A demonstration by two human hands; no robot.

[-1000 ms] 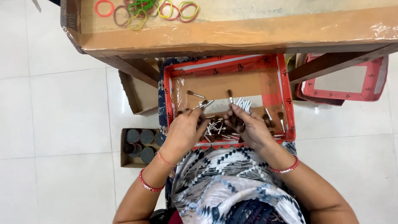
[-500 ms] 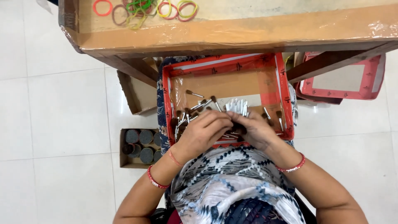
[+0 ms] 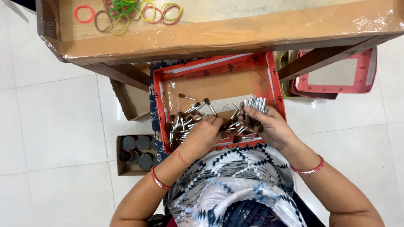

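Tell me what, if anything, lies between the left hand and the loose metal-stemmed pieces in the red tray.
Nothing visible does. The left hand already rests on the loose pieces piled in the red tray. The right hand holds its own bundle of pieces to one side, clear of it.

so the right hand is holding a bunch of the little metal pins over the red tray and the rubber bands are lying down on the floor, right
Not quite. The rubber bands lie on the cardboard-lined table above, not on the floor, as the head view shows. The right hand does hold a bunch of metal pins over the red tray.
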